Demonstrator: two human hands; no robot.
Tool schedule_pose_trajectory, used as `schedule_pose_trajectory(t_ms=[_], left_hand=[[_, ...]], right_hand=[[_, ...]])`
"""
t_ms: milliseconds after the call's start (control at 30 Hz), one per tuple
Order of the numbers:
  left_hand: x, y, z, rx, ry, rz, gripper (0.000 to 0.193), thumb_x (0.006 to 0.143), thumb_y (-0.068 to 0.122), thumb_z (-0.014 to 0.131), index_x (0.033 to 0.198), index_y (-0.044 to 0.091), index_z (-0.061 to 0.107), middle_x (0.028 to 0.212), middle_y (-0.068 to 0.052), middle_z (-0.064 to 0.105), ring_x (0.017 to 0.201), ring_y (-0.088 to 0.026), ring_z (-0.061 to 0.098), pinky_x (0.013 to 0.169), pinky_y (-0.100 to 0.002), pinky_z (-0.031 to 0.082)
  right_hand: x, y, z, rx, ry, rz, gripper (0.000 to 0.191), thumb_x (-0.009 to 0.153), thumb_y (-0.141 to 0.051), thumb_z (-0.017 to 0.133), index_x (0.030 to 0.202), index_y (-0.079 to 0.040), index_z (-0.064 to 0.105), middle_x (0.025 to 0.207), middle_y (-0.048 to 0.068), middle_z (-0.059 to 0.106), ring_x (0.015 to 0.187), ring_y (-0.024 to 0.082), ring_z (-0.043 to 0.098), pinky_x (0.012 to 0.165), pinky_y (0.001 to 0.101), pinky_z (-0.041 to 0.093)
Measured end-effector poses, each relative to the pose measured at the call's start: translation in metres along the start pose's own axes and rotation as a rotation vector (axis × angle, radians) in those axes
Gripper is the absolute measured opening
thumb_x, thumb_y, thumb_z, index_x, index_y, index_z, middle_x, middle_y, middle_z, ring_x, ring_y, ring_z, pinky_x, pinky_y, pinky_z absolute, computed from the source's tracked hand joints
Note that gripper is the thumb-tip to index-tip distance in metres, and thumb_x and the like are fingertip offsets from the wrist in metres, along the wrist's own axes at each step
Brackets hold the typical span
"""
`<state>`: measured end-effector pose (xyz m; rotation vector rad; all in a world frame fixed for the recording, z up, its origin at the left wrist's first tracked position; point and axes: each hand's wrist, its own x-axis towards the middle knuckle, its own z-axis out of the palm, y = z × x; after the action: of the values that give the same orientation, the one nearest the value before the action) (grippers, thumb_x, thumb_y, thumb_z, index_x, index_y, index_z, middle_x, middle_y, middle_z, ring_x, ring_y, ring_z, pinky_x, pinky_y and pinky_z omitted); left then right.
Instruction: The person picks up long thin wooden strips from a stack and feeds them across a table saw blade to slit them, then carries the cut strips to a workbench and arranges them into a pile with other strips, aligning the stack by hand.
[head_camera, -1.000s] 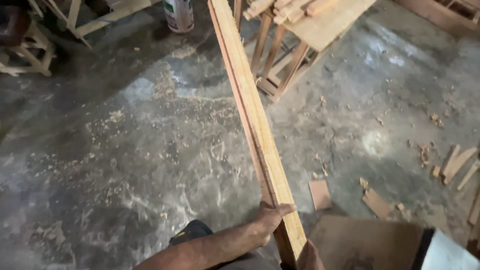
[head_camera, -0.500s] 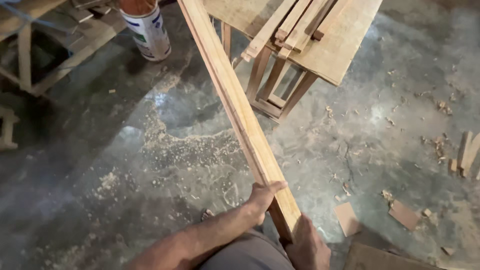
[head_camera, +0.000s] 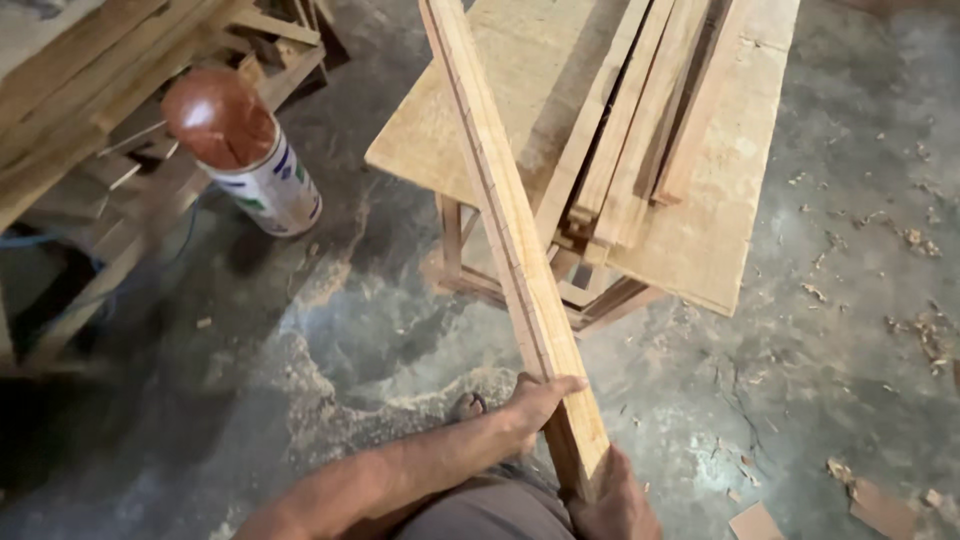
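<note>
Both hands grip the near end of a long plank (head_camera: 505, 215): left hand (head_camera: 535, 400) fingers closed on its edge, right hand (head_camera: 612, 500) below, plank reaching over the desk (head_camera: 700, 240).

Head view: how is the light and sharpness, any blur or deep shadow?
Head view: the long wooden strip and both hands, left and right, are evenly lit and fairly sharp; the can with the brown lid looks slightly soft; the lower left floor sinks into deep shadow; no glare on the wooden table.
</note>
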<state>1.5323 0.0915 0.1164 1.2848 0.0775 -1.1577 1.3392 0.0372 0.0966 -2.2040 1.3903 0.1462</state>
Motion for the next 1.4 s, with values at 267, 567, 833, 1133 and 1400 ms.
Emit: schedule_pose_trajectory(t_ms=[267, 567, 833, 1133, 1400], left_hand=[[0.132, 0.152, -0.033, 0.033, -0.118, -0.174, 0.06, 0.079, 0.031, 0.078, 0.127, -0.002, 0.062, 0.111, -0.015, 0.072, 0.1, -0.026, 0.072, 0.089, -0.04, 0.057], [0.299, 0.29, -0.119, 0.206, -0.241, -0.444, 0.06, 0.08, 0.037, 0.075, 0.123, -0.003, 0.063, 0.104, -0.018, 0.07, 0.089, -0.029, 0.069, 0.076, -0.042, 0.057], [0.37, 0.382, -0.146, 0.374, -0.273, -0.645, 0.051, 0.082, 0.036, 0.073, 0.12, 0.003, 0.066, 0.098, -0.013, 0.071, 0.085, -0.026, 0.068, 0.077, -0.042, 0.057], [0.46, 0.409, -0.127, 0.41, -0.445, -0.592, 0.053, 0.087, 0.038, 0.069, 0.122, -0.002, 0.067, 0.103, -0.014, 0.073, 0.094, -0.027, 0.069, 0.083, -0.04, 0.055], [0.561, 0.463, -0.085, 0.387, -0.36, -0.206, 0.077, 0.088, 0.044, 0.066, 0.147, 0.002, 0.037, 0.145, -0.02, 0.052, 0.133, -0.031, 0.052, 0.112, -0.045, 0.044]], right_hand=[[0.114, -0.154, -0.014, 0.021, 0.088, 0.083, 0.109, 0.052, -0.041, 0.093, 0.147, -0.023, 0.042, 0.122, 0.013, 0.071, 0.114, 0.033, 0.07, 0.095, 0.0464, 0.057], [0.229, -0.333, 0.043, 0.025, 0.019, 0.391, 0.108, 0.059, -0.045, 0.092, 0.151, -0.026, 0.039, 0.127, 0.012, 0.069, 0.116, 0.034, 0.069, 0.097, 0.0487, 0.056], [0.3, -0.444, 0.067, 0.109, 0.198, 0.653, 0.106, 0.062, -0.043, 0.088, 0.152, -0.022, 0.037, 0.132, 0.015, 0.065, 0.117, 0.037, 0.068, 0.096, 0.0509, 0.055], [0.384, -0.47, 0.069, 0.091, 0.23, 0.611, 0.103, 0.064, -0.04, 0.084, 0.153, -0.016, 0.036, 0.137, 0.018, 0.061, 0.118, 0.04, 0.066, 0.095, 0.0535, 0.055], [0.552, -0.515, -0.019, 0.022, 0.08, 0.606, 0.092, 0.084, -0.051, 0.072, 0.159, -0.019, 0.029, 0.138, 0.018, 0.062, 0.106, 0.039, 0.071, 0.086, 0.0554, 0.057]])
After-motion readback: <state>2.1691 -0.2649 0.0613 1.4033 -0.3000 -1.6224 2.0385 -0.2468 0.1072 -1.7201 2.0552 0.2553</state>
